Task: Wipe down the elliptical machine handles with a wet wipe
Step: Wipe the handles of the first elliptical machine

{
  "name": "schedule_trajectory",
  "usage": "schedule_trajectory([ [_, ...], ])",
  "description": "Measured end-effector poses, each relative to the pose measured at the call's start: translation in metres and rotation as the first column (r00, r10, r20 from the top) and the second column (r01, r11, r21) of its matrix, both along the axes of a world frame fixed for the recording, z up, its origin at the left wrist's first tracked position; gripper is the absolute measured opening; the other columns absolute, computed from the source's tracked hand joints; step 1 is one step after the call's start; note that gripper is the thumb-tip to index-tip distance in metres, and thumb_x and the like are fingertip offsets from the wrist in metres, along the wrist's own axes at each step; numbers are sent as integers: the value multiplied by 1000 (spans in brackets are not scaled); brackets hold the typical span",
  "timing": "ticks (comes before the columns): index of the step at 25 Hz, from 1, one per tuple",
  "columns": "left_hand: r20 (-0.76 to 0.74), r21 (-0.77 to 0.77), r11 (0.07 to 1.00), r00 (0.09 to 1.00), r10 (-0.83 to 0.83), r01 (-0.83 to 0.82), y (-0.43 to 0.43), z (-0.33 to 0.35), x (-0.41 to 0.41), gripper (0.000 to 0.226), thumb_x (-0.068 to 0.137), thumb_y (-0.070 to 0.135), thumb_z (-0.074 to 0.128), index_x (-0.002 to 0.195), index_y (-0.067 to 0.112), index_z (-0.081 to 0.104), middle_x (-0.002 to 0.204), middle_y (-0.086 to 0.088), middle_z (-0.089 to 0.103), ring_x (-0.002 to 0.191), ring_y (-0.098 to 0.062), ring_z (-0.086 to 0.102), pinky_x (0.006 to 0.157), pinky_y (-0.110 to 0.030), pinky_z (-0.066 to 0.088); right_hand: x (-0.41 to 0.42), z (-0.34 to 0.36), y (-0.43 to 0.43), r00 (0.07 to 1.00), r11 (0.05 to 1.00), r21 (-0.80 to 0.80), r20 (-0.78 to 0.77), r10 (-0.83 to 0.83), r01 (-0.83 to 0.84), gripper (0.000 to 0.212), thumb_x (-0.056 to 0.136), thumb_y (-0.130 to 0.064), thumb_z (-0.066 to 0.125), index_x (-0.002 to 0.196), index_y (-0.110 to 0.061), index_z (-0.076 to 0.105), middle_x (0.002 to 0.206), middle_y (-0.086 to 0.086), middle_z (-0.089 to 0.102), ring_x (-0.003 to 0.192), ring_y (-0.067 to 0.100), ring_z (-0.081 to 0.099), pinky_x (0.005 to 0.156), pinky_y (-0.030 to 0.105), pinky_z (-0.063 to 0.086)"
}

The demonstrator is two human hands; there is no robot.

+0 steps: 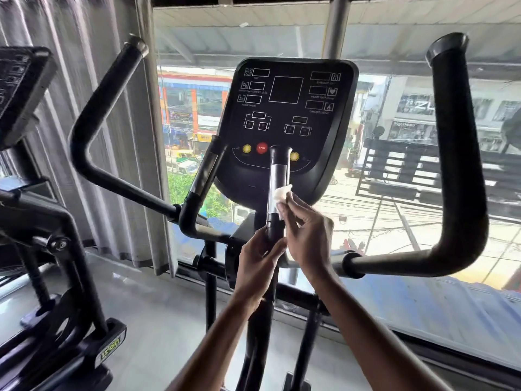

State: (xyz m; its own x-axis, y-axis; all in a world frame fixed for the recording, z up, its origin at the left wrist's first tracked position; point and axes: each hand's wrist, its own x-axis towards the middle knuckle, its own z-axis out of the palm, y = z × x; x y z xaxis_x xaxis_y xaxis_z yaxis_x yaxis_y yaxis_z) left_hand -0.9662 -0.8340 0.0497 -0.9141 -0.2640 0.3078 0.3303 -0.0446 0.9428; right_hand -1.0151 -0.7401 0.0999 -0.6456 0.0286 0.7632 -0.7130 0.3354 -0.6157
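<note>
Pinching the white wipe w/ our right hand, we hold it against the right side of the short handle, at the lower end of its silver strip. Thumb & fingers curl round the wad, and a bit of it pokes out above the fingertips. Our left hand grips the same handle lower down, on the black part, fingers curled round it from the left. The 2 hands sit just beside each other.

The handle stands nearly upright in front of the console. Its flared black top ends between the red STOP button & a yellow button. A 2nd short handle w/ its own silver strip leans to the left of it. The console screens are dark.

Further out, the long left handle & long right handle, both black, bend upward on either side to capped ends. Behind the machine is a big window w/ a street & shopfronts below. A grey curtain hangs at left, and part of another machine shows at the far left edge.
</note>
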Motion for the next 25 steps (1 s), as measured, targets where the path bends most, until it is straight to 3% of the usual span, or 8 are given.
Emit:
schedule_trajectory([
  [3, 5, -19, 1000, 1000, 10, -10, -2, -3, -1, 27, 86, 44, 76, 101, 21, 75, 93, -13, 77, 92, -31, 74, 93, -60, 56, -3, -4, 2, 999, 999, -38, -29, -20, 19, 21, 96, -24, 70, 112, -13, 77, 110, -14, 72, 97, -18, 62, 86, 25, 58],
  [6, 25, -22, 1000, 1000, 8, -8, -3, -2, -2, 20, 92, 35, 75, 104, 19, 75, 98, -9, 79, 101, -36, 74, 95, -61, 55, -5, -6, 2, 991, 997, 42, -122, -54, 59, 25, 96, -26, 69, 115, -11, 76, 124, 1, 71, 111, 0, 66, 96, 25, 55],
  [9, 36, 0, 1000, 999, -10, 10, -1, -1, 0, 19, 95, 30, 73, 109, 19, 75, 103, -5, 79, 105, -30, 74, 97, -53, 57, -3, -17, 11, 951, 974, 209, -307, -23, 91, 21, 94, -18, 72, 113, -9, 77, 127, 4, 68, 113, 14, 66, 96, 29, 55],
  [13, 38, -13, 1000, 999, 14, -14, 0, 1, 2, 8, 96, 26, 72, 98, 18, 74, 92, -12, 77, 89, -17, 71, 90, -35, 54, -24, 18, 14, 917, 953, 265, -397, -31, 147, 23, 94, -20, 70, 115, -10, 75, 126, 5, 67, 110, 22, 64, 91, 39, 56],
  [17, 38, 17, 1000, 999, -13, 12, 1, 3, 5, 9, 96, 24, 72, 98, 15, 73, 92, -14, 76, 87, -12, 69, 88, -29, 52, -38, 41, 5, 785, 771, 581, -592, 181, 260, 16, 92, -21, 73, 107, -15, 76, 115, 4, 70, 109, 26, 59, 89, 43, 54],
  [20, 49, 12, 1000, 999, 7, -7, 0, 5, 7, 11, 95, 25, 73, 106, 23, 76, 90, 0, 78, 86, -4, 71, 81, -17, 49, -44, 78, -9, 826, 756, 583, -554, 101, 298, 11, 88, -24, 76, 98, -21, 80, 102, 1, 73, 106, 27, 58, 88, 43, 53],
  [23, 67, 21, 1000, 998, -7, 6, -2, 3, 12, 16, 94, 23, 74, 110, 18, 75, 90, 1, 80, 85, -4, 74, 78, -12, 49, -41, 81, -6, 809, 585, 750, -531, 253, 309, 9, 88, -27, 76, 90, -21, 83, 90, -4, 74, 104, 25, 57, 91, 41, 51],
  [25, 70, 48, 997, 996, -58, 54, -5, -2, 16, 22, 93, 14, 75, 115, 14, 73, 95, 3, 81, 92, -2, 74, 81, -11, 50, -30, 66, 10, 805, 560, 781, -507, 309, 277, 12, 89, -25, 74, 92, -16, 82, 96, -5, 74, 106, 23, 56, 93, 37, 51],
])
